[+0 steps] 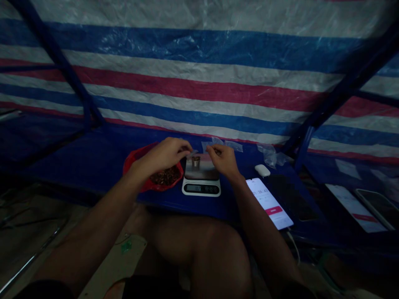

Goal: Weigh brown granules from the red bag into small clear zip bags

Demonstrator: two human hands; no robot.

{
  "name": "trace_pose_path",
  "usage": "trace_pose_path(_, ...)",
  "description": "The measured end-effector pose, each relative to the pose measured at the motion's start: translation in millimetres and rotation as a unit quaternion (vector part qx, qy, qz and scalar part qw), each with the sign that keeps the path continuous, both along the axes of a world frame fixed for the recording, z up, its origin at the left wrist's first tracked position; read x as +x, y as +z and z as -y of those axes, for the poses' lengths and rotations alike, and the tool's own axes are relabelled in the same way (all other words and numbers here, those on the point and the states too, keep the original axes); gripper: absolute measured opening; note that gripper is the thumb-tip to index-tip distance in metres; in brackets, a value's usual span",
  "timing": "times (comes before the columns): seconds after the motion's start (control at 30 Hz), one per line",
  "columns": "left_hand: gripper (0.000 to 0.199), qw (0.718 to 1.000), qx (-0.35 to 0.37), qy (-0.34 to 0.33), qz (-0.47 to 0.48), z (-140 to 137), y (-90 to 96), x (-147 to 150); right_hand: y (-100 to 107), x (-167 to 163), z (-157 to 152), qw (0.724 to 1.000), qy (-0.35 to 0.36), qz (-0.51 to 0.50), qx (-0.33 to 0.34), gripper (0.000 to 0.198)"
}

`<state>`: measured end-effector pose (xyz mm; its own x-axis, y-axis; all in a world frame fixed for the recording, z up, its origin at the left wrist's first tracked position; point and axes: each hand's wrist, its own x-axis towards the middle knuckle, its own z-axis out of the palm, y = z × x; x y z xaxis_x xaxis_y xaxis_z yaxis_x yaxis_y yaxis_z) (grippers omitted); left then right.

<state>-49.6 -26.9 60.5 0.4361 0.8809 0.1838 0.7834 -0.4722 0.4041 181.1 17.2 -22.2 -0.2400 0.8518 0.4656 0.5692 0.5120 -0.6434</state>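
Observation:
A kitchen scale (202,179) with a shiny metal plate and a lit display sits in front of me. On its plate stands a small cup-like container (195,162) with brown bits at the top. My left hand (173,153) reaches in over the scale's left side, fingers pinched on a bit of clear plastic (192,153), seemingly a small bag. At the right edge of the plate my right hand (223,158) is closed, thumb and fingertips together; what they hold is too small to tell. Under my left forearm lies a red bag (129,160), open, with dark brown pieces (165,176) inside.
Clear plastic bags (233,145) lie behind the scale, and more crumpled ones (271,155) to the right. A white earbud case (262,170), a lit phone (269,203) with a cable and a dark phone (293,197) rest on the blue table (102,145). Striped sheeting (199,87) hangs behind.

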Motion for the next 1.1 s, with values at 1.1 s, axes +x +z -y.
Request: trace_pose_path(1.1, 0.022, 0.999, -0.021, -0.031, 0.001, -2, 5.7, 0, 3, -2, 2, 0.998, -0.017, -0.054, 0.016, 0.041)
